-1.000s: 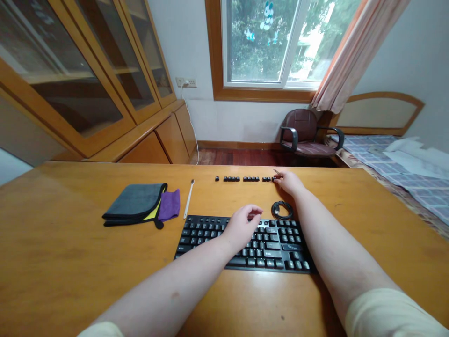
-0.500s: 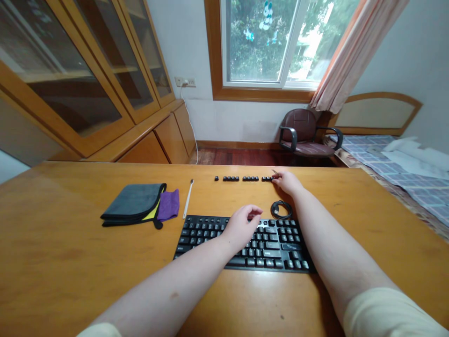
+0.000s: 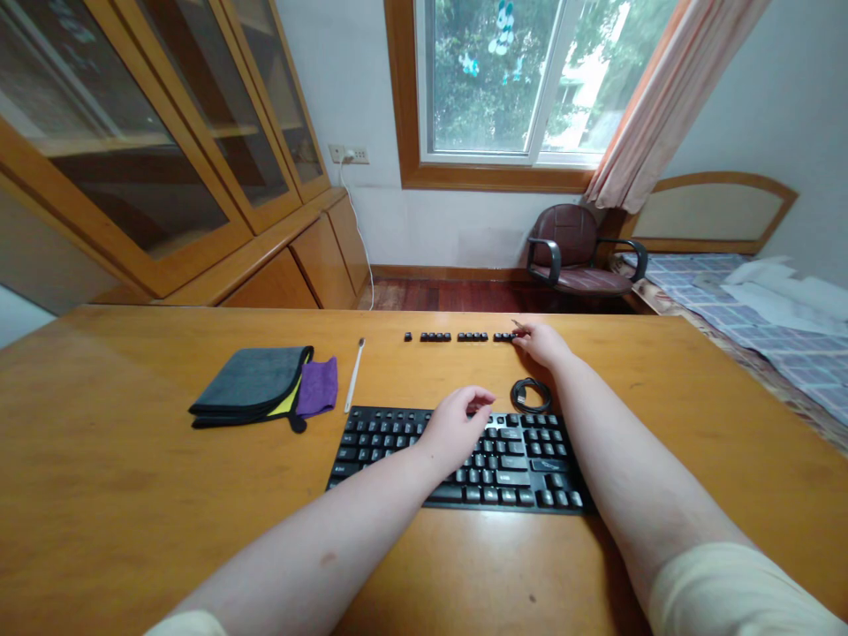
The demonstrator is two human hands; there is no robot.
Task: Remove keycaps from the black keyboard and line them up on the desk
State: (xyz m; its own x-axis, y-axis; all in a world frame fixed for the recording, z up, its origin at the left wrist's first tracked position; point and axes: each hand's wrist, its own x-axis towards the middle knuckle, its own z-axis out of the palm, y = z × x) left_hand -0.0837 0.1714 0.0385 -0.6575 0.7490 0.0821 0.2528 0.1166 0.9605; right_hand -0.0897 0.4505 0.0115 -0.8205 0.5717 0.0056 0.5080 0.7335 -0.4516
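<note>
Far keycaps [image 3: 473, 336] are lying just L of my nearer R grip [image 3: 541, 343], row running L-R; can't tell if pinching. L grip [image 3: 456, 426], half-spread, is hanging over kbd [image 3: 512, 478].

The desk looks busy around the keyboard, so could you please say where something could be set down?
Bare desk lies left of the keyboard, nearer than the grey cloth, and right of the right forearm. Crowded: the keyboard under the left hand, the coiled cable, and the keycap row by the right hand.
</note>
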